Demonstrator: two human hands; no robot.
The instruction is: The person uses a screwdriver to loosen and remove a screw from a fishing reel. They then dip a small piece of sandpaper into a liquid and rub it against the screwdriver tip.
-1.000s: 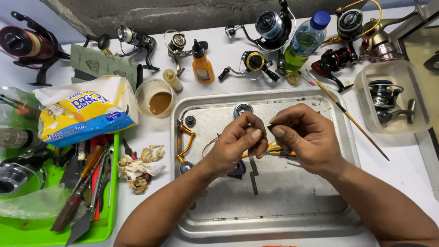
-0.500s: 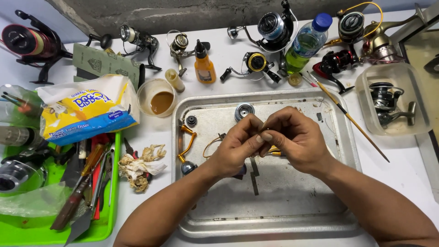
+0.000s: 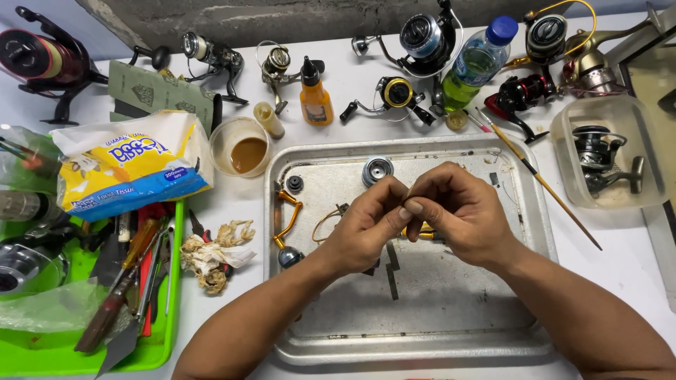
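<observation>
Both my hands meet over the metal tray (image 3: 507, 331). My left hand (image 3: 362, 225) and my right hand (image 3: 458, 211) pinch one small slim part (image 3: 407, 193) between their fingertips; most of it is hidden by the fingers. Under my right hand an orange-gold piece (image 3: 422, 232) peeks out. On the tray lie an orange reel handle (image 3: 289, 218), a thin wire bail (image 3: 324, 224), a silver round spool piece (image 3: 377, 170), a small dark cap (image 3: 294, 184) and flat dark strips (image 3: 391, 271).
Several fishing reels (image 3: 422, 39) line the back edge. A green bottle (image 3: 475, 63), an orange bottle (image 3: 315, 98), a cup of brown liquid (image 3: 246, 149), a tissue pack (image 3: 130, 165), a crumpled tissue (image 3: 211, 257), a green tool tray (image 3: 151, 352), a clear box with a reel (image 3: 563, 134) and a thin brush (image 3: 542, 183) surround the tray.
My hands have drawn closer together and their fingertips now press on the small part. Nothing else on the table has moved.
</observation>
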